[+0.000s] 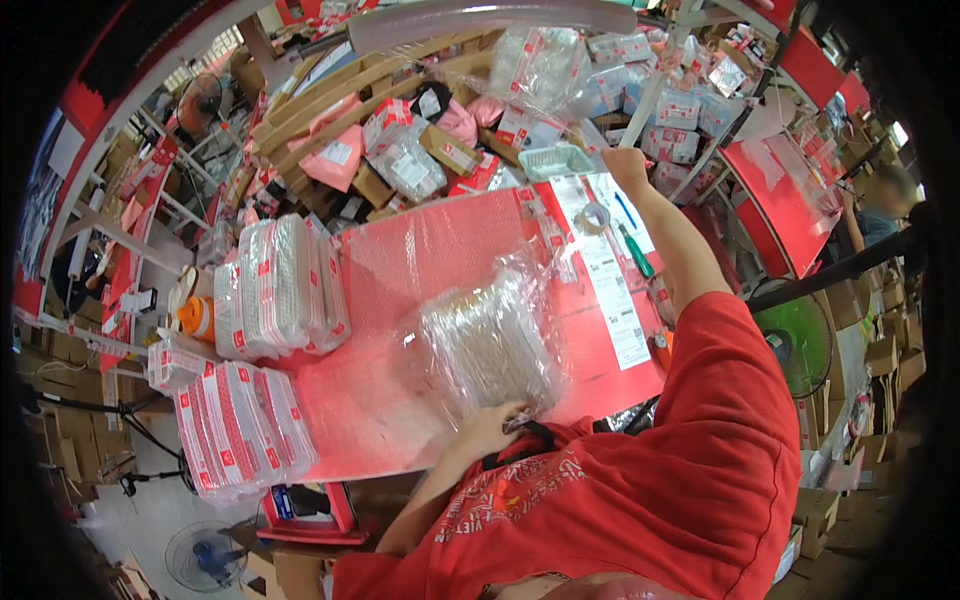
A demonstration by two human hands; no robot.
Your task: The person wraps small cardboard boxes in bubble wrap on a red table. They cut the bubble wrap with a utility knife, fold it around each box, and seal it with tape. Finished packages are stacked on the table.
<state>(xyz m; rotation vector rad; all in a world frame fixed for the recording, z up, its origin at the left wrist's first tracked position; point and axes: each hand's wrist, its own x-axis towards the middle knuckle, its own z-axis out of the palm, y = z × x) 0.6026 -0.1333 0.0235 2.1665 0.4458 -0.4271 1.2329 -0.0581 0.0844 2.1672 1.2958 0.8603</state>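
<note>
A package in clear plastic wrap (485, 345), brownish inside, lies on the red table (385, 385) in front of me. My left hand (487, 430) is at its near edge, close to my waist, with the fingers curled in. What those fingers grip is hard to see against the dark items there. My right arm stretches far forward and to the right. At its end my right hand (625, 168) is closed beside a pale green basket (556, 162); anything inside it is hidden.
Stacks of bubble-wrapped parcels (285, 285) stand at the table's left, with more parcels (240, 430) nearer. Printed label sheets (612, 290), a tape roll (592, 218) and a green-handled tool (636, 252) lie right. Beyond is a heap of packages (405, 165); a plastic film roll (490, 25) hangs above.
</note>
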